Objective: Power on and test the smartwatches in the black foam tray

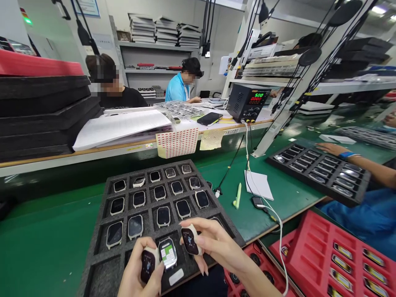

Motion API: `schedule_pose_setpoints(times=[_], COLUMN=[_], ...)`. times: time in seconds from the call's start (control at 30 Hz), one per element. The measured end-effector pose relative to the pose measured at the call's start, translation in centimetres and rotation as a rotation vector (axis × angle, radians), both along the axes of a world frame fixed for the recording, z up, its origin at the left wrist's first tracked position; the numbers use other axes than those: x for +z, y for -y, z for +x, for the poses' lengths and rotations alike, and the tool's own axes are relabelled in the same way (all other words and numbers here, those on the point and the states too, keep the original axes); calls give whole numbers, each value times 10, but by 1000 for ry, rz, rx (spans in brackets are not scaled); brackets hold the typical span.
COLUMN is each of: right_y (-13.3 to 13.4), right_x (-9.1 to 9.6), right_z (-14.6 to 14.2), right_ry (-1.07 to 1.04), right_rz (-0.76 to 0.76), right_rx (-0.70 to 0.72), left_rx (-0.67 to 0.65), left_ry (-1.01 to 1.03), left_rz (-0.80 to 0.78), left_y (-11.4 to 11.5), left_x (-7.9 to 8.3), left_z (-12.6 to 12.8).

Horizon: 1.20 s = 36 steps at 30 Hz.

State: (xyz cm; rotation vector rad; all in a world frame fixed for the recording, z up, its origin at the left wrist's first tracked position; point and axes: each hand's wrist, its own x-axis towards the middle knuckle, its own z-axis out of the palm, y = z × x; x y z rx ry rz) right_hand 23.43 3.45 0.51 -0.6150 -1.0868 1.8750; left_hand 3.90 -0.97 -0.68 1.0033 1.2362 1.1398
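Observation:
My left hand point(144, 268) is closed around a smartwatch case point(149, 264) with a dark lit screen, low over the near side of a black foam tray point(99, 231). Between thumb and fingers, my right hand point(207, 239) grips another smartwatch case point(189, 240), pale-edged, its dark screen showing a small picture. Between my hands sits a third watch case point(168, 253), whose screen is bright with green and white. Farther up the tray, rows of watch cases point(163, 215) with dark screens fill the compartments. A white label point(176, 276) is stuck on the tray's near edge.
A power supply point(249, 103) stands on the shelf ahead, its cable hanging onto the green bench point(225, 169). A green pen point(237, 196) and white paper pad point(259, 184) lie right of my tray. Red trays point(309, 239) are lower right; a co-worker's hand point(331, 148) touches another black tray point(360, 187).

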Motion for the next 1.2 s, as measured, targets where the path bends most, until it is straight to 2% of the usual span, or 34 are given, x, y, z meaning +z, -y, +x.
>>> schedule_pose_setpoints(times=[0.37, 0.57, 0.73, 0.9, 0.97, 1.07, 1.2], right_y=[-3, -3, -5, -7, -8, -8, -6], right_x=[-1, 3, 2, 2, 4, 5, 2], right_z=[1, -1, 0, 0, 0, -1, -1], right_ry=[26, 59, 64, 41, 26, 19, 72], right_rz=[23, 16, 29, 60, 63, 32, 30], right_rx=[19, -12, 24, 47, 59, 93, 68], left_rx=[-23, 36, 62, 8, -11, -2, -27], left_ry=[-10, 19, 69, 54, 109, 316, 501], left_rz=[-22, -5, 23, -30, -52, -27, -34], left_y=[3, 5, 5, 4, 2, -4, -10], left_x=[3, 4, 4, 3, 4, 5, 6], left_z=[-4, -6, -8, -9, -10, -11, -14])
